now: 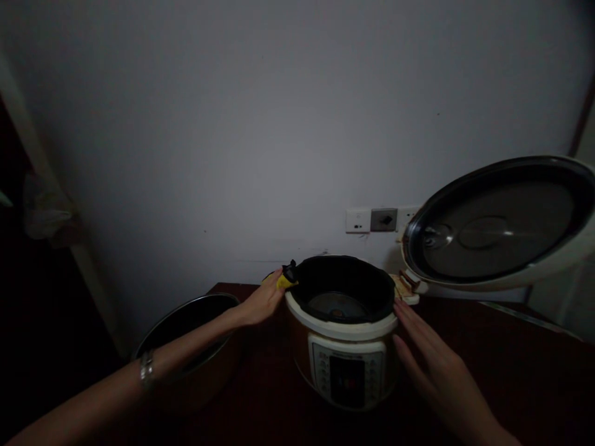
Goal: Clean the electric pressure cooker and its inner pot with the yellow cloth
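A white and brown electric pressure cooker (346, 333) stands on the dark table, its round lid (502, 229) swung up to the right. Its dark inside lies exposed. My left hand (266, 300) is at the left of the cooker's rim, its fingers closed on a small yellow-and-black thing (287, 280) whose kind I cannot make out. Against the cooker's right side, just below the rim and near the hinge, my right hand (430, 359) lies with its fingers stretched out and the thumb apart.
A large round pot (155, 328) stands left of the cooker, partly behind my left forearm. White wall sockets (357, 220) and a grey one (383, 219) are set in the wall behind. A plastic bag (44, 210) hangs at the far left. The room is dim.
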Tool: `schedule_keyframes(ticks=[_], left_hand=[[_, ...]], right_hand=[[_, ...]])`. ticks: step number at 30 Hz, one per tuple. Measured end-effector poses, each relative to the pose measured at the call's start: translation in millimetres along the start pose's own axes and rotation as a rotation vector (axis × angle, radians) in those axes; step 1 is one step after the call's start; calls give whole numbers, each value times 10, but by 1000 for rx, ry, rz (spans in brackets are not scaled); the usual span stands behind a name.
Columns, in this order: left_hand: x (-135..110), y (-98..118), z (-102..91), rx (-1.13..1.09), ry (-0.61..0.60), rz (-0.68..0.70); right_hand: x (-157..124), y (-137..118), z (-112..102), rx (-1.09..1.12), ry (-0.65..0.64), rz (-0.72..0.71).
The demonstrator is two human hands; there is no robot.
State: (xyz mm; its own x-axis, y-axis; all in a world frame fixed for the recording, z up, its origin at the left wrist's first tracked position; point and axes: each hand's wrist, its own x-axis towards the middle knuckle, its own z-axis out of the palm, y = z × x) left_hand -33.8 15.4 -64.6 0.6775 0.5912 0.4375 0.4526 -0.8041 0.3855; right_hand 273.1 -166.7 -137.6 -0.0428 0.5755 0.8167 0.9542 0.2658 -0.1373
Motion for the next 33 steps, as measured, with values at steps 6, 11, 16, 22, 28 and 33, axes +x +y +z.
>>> schedule_keyframes(ticks=[6, 11, 16, 22, 28, 33], left_hand=[[-506, 328, 307, -10, 137, -65], [-744, 688, 529, 28, 167, 51], [-801, 892, 728, 217, 183, 181], [-695, 1198, 1032, 497, 134, 382], [-404, 1489, 1220, 596, 172, 476], [-145, 1695, 1284, 544, 204, 477]], right_hand=[[13, 26, -19, 50, 1, 18], [53, 45, -70, 102, -29, 45], [98, 68, -146, 146, -61, 85], [77, -130, -389, 108, 54, -53], [-34, -363, -679, 61, 21, -217], [-173, -374, -737, 66, -111, -169]])
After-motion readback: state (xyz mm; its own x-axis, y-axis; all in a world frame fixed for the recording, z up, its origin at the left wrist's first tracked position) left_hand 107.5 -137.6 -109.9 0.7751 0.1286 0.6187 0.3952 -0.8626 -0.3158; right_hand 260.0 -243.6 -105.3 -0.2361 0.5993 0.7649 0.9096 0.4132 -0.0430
